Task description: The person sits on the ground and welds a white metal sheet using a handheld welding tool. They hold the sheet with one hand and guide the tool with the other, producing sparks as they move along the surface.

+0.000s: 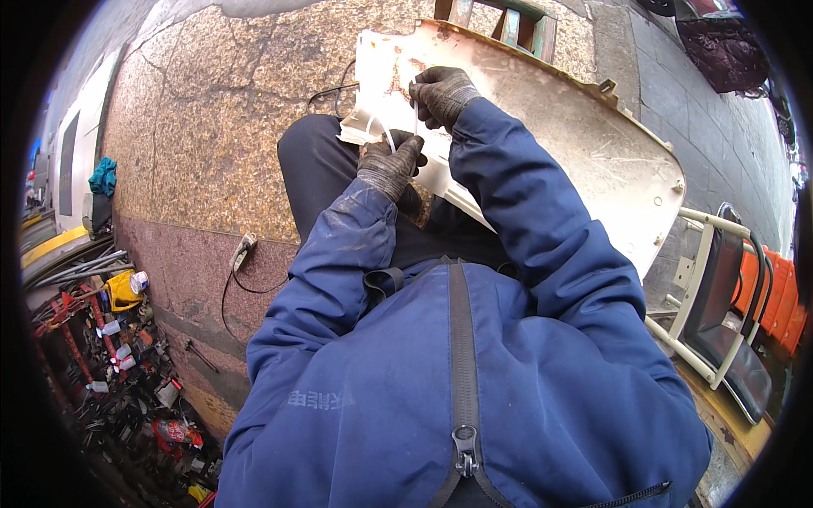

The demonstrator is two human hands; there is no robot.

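Note:
A large off-white curved panel [593, 140] with rust-brown stains lies tilted in front of me, partly across my legs. Over its left end, both my dark-gloved hands work close together. My left hand [389, 165] is closed, pinching a thin white flexible strip [389, 135] that curves up from the fingers. Just above and to the right, my right hand [442, 95] is closed too, gripping the upper part of a thin pale length that runs down to the left hand. Whether the two pale lengths are one piece, I cannot tell.
Under the panel's far edge stands a wooden stool [512, 30]. A power socket [244, 247] with a black cable lies on the stone paving at left. Jumbled tools and parts [127, 364] fill the lower left. At right is a metal-framed chair [716, 313] beside orange plastic [766, 296].

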